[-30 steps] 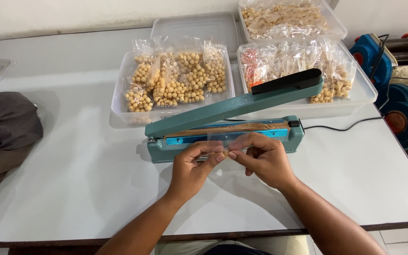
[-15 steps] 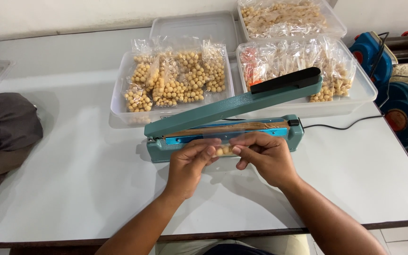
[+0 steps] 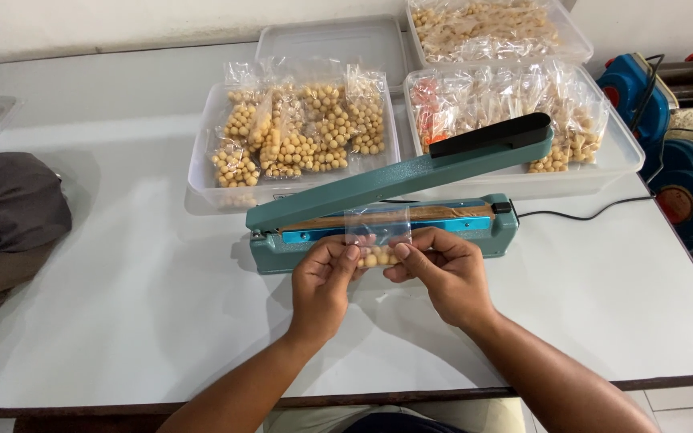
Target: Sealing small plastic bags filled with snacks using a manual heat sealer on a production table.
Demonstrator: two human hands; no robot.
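Two hands, left hand and right hand, fingers pinched on small clear bag, over sealer

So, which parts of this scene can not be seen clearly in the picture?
- Small clear plastic bag of tan round snacks, head view: its lower part is covered by the left hand and right hand; whether its mouth is sealed is unclear.
- Teal metal heat sealer: the bag and fingers cover the middle of its sealing strip.
- Dark grey cloth bundle: cut off by the left edge.
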